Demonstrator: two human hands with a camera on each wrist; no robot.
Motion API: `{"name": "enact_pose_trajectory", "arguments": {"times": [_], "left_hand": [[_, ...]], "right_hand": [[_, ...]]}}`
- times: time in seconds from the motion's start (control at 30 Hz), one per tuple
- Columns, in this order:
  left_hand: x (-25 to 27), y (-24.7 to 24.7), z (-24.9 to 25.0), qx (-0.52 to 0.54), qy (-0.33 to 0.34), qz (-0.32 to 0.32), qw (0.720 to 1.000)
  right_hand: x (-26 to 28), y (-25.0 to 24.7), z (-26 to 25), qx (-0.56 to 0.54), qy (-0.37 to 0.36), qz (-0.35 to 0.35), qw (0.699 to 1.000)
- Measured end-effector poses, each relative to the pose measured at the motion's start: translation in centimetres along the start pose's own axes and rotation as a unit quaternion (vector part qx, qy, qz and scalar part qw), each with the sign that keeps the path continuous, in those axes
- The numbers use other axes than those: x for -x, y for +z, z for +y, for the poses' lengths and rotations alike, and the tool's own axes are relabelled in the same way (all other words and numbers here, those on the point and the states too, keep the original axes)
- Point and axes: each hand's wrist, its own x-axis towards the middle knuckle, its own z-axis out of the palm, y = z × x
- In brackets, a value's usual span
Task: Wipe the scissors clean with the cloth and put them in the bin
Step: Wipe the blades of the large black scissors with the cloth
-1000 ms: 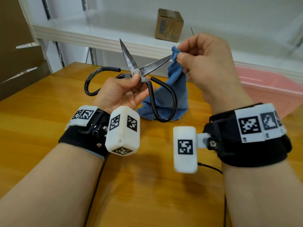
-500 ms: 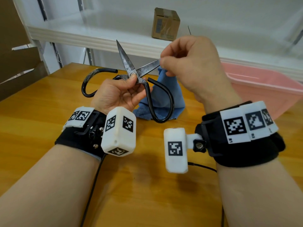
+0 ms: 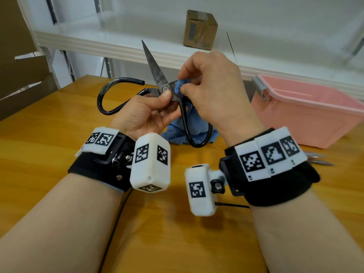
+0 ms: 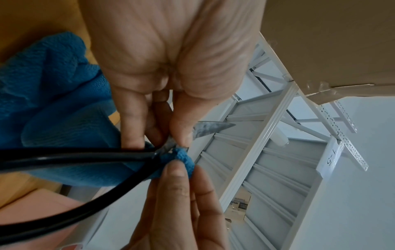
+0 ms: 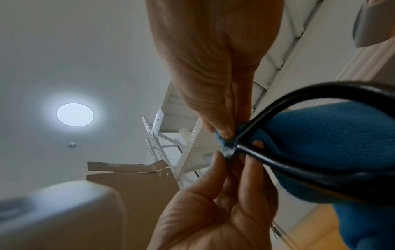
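Right hand [image 3: 212, 89] pinches cloth [image 3: 180, 86] against scissors [image 3: 157, 75] blade

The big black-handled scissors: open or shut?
Open: the black-handled scissors' one dark blade points up, the other is wrapped in blue cloth; handle loops splay apart.

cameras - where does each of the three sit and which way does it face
Head: worn on the head, looking down at the table; both forearms, left hand, right hand.
Left wrist: looks along the left palm up toward the shelving; right fingertips enter below.
Right wrist: looks along the right hand toward the ceiling light; left hand below.
All share the scissors and blue cloth.
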Motion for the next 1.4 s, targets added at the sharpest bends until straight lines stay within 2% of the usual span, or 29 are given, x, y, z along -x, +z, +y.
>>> {"name": "enact_pose_trajectory", "arguments": {"times": [0.27,0.6,0.77,0.9,1.07,1.27,1.4], "left_hand": [[0.0,0.7,-0.7,-0.055,0.003,0.021,0.998],[0.4,1.1,-0.8,-0.112,0.018,0.042,0.993],[0.6,1.2,-0.8,-0.115,0.021,0.041,0.992],[0.7,1.5,-0.9,-0.121,0.021,0.040,0.992],[0.8,1.2,-0.7,-0.118,0.026,0.037,0.992],[0.7,1.3,-0.8,-0.115,0.012,0.052,0.992],[0.9,1.2,-0.5,-0.112,0.019,0.049,0.992]], "right_hand": [[0.5,1.1,-0.2,0.032,0.003,-0.013,0.999],[0.3,0.6,0.7,0.058,0.060,0.009,0.997],[0.4,0.6,-0.2,0.056,0.032,-0.041,0.997],[0.3,0.6,0.3,0.056,0.056,-0.004,0.997],[0.5,1.0,-0.4,0.053,0.043,-0.045,0.997],[0.3,0.7,0.8,0.060,0.080,0.000,0.995],[0.5,0.5,-0.1,0.059,0.064,-0.029,0.996]]}}
